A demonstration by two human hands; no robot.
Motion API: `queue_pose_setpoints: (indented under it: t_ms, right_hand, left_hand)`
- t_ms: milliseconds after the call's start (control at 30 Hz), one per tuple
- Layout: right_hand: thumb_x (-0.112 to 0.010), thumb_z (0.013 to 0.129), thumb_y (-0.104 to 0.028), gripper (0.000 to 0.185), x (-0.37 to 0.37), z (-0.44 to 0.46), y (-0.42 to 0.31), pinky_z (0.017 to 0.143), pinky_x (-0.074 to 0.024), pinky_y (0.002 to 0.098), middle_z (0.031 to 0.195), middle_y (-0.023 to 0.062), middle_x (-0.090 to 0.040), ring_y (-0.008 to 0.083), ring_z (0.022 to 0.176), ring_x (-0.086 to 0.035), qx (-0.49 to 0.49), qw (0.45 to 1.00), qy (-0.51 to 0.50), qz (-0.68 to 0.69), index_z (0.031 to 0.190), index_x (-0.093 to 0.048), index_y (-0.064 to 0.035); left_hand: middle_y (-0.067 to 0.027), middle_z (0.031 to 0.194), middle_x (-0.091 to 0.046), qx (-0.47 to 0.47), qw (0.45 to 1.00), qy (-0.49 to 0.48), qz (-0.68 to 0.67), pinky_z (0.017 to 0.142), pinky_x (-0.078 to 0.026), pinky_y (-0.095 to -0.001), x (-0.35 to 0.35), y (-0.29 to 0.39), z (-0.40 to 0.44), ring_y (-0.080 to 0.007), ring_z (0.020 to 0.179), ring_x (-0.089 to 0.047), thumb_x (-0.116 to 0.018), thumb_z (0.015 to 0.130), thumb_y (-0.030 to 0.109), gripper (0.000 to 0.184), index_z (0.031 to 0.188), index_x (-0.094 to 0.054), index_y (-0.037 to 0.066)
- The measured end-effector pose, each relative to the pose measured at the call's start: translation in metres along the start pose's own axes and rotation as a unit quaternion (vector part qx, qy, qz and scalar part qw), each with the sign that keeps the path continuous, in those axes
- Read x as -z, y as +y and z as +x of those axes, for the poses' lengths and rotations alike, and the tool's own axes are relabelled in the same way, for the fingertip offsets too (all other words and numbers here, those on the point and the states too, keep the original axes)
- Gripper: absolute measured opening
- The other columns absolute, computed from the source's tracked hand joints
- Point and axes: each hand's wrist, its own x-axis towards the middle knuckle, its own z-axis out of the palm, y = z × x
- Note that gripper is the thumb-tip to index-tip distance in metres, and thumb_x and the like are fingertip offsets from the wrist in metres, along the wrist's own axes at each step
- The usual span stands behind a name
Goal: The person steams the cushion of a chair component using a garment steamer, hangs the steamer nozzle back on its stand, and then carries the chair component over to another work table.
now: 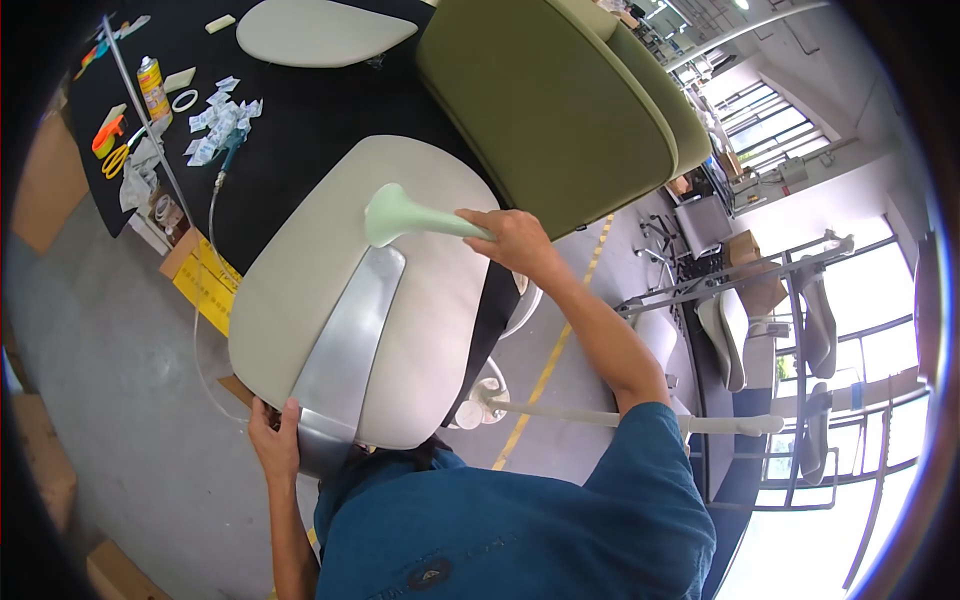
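Observation:
A cream padded chair shell (300,250) lies on the black-covered table, its front part overhanging the near edge. Along its middle runs a silver metal bracket (350,340), bent down at the near end. My left hand (275,440) is closed on that bent end, thumb on the side and the other fingers partly hidden. In my right hand (510,240) is the narrow end of a pale green flared piece (410,216). Its wide end sits over the far tip of the bracket; whether they touch I cannot tell.
A green upholstered armchair (540,110) stands at the table's right. Another cream panel (320,32) lies at the back. Small packets (222,120), an air gun (230,155) with its hose, a spray can (152,88) and yellow scissors (114,160) lie on the left.

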Motion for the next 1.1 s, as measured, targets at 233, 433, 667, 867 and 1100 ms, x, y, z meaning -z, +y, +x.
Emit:
queue_pose_setpoints:
  t_ms: [233, 433, 667, 867, 1100]
  right_hand:
    - [-0.075, 0.087, -0.024, 0.045, -0.008, -0.005, -0.001, 0.074, -0.0552, 0.0432, 0.084, 0.0141, -0.072, 0.0326, 0.078, -0.069, 0.020, 1.000, 0.001, 0.006, 0.131, -0.071, -0.0165]
    - [-0.075, 0.087, -0.024, 0.045, -0.007, -0.012, 0.006, 0.075, -0.0550, 0.0436, 0.086, 0.0146, -0.072, 0.0328, 0.079, -0.070, -0.033, 0.999, 0.014, -0.016, 0.131, -0.071, -0.0177]
    - [-0.072, 0.089, -0.027, 0.045, 0.003, -0.068, 0.006, 0.074, -0.0544, 0.0473, 0.082, 0.0185, -0.071, 0.0366, 0.077, -0.069, -0.059, 0.998, 0.026, -0.003, 0.133, -0.069, -0.0193]
    - [-0.077, 0.085, -0.023, 0.048, 0.014, -0.116, -0.016, 0.072, -0.0561, 0.0428, 0.091, 0.0178, -0.074, 0.0375, 0.076, -0.070, -0.046, 0.997, -0.018, 0.063, 0.131, -0.071, -0.0139]
    - [-0.081, 0.087, -0.021, 0.060, 0.006, -0.183, -0.052, 0.088, -0.0558, 0.0396, 0.113, 0.0181, -0.073, 0.0295, 0.095, -0.073, -0.171, 0.952, 0.154, 0.200, 0.143, -0.061, -0.0106]
  left_hand:
    - [-0.0130, 0.106, -0.070, -0.010, 1.000, 0.002, -0.014, 0.087, -0.051, -0.0321, -0.002, -0.005, 0.001, -0.0188, 0.095, -0.066, -0.071, 0.098, 0.026, 0.043, 0.124, -0.061, -0.006]
    - [-0.0127, 0.106, -0.070, 0.002, 1.000, -0.003, -0.005, 0.087, -0.051, -0.0318, 0.000, -0.005, 0.001, -0.0189, 0.095, -0.066, -0.071, 0.098, 0.026, 0.042, 0.123, -0.060, -0.006]
    - [-0.0122, 0.105, -0.070, -0.008, 1.000, -0.001, -0.021, 0.086, -0.051, -0.0313, -0.002, -0.004, 0.001, -0.0182, 0.094, -0.066, -0.072, 0.097, 0.025, 0.041, 0.122, -0.061, -0.006]
    - [-0.0124, 0.105, -0.070, -0.022, 1.000, -0.003, -0.010, 0.086, -0.051, -0.0319, -0.002, -0.004, 0.001, -0.0181, 0.094, -0.065, -0.071, 0.098, 0.025, 0.043, 0.124, -0.060, -0.007]
    - [-0.0196, 0.127, -0.065, 0.001, 0.999, -0.022, 0.026, 0.103, -0.047, -0.0368, 0.007, -0.033, 0.009, -0.0254, 0.115, -0.062, -0.065, 0.102, 0.019, 0.043, 0.132, -0.057, -0.010]
